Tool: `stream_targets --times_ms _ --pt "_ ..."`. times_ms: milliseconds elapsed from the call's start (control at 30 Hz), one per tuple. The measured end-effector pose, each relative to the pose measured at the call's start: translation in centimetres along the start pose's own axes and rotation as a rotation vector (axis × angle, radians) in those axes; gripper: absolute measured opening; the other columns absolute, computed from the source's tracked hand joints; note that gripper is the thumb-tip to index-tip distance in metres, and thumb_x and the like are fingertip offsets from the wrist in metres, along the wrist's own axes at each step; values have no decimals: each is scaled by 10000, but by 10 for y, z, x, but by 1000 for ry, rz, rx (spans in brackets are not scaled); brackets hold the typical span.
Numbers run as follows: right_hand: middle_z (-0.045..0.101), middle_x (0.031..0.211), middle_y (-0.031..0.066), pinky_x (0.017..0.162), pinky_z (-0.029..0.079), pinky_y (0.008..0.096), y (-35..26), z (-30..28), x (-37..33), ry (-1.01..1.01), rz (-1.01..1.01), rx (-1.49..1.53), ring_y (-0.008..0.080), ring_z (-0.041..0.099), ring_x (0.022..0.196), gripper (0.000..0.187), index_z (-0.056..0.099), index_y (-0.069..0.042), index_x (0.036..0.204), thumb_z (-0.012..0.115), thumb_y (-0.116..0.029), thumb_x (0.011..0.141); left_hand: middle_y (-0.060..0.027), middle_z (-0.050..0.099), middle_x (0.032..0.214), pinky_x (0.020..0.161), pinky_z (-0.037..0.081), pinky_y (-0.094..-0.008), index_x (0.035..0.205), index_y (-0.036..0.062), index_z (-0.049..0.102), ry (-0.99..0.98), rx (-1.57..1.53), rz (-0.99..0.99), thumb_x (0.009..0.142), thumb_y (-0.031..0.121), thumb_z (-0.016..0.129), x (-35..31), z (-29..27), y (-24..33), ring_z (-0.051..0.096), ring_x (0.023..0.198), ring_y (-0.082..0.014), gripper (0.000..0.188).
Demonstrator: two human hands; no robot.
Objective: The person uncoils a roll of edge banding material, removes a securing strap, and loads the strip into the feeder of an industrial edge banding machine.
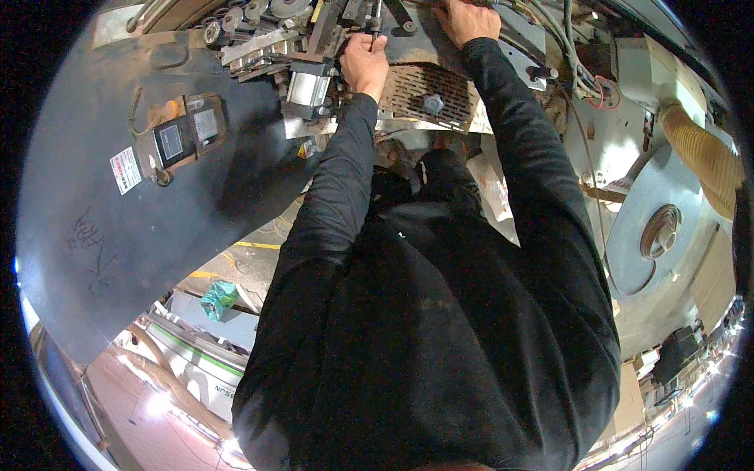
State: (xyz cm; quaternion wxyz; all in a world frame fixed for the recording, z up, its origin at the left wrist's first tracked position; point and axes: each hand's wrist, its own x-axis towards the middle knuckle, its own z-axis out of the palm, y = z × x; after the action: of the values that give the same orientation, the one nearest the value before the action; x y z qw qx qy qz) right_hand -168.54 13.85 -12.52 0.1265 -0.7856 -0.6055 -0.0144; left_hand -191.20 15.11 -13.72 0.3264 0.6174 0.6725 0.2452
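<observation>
Hands (364,64) closed on machine parts (330,35) (both)

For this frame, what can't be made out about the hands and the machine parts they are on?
- Head view: left hand fingertips hidden among grey metal machine parts; grip unclear.
- Right hand fingers cut off by the top edge.
- Perforated dark metal guard plate: its right end is covered by the black right sleeve.

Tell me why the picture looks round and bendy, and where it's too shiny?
Head view: the fisheye lens curves straight edges near the rim, like the grey machine panel; black corners frame the circle; bright glare on the floor at lower left; the black sleeves are dark with little detail; both hands look sharp.
</observation>
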Motion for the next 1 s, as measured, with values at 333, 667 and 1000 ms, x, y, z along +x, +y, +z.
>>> stream_targets --times_ms 333,667,1000 --pt "707 732 124 632 488 525 0 -4 0 10 -14 -4 376 683 665 302 620 -175 1135 716 -394 949 -240 762 963 829 539 -591 1101 23 685 7 237 66 1054 360 649 -6 1 14 722 925 -460 342" --pt "690 692 119 591 487 501 -2 -6 0 30 -18 -29 356 669 608 314 639 -171 1134 720 -412 950 -284 748 1027 852 552 -620 1153 6 699 -141 530 192 1111 476 469 -1 -17 21 709 997 -514 526" --pt "692 684 121 604 488 488 5 11 1 -7 -25 -81 335 679 610 375 655 -176 1210 724 -441 953 -234 752 1017 891 507 -607 977 19 700 -310 446 174 1110 503 450 21 -15 1 678 1016 -498 560"
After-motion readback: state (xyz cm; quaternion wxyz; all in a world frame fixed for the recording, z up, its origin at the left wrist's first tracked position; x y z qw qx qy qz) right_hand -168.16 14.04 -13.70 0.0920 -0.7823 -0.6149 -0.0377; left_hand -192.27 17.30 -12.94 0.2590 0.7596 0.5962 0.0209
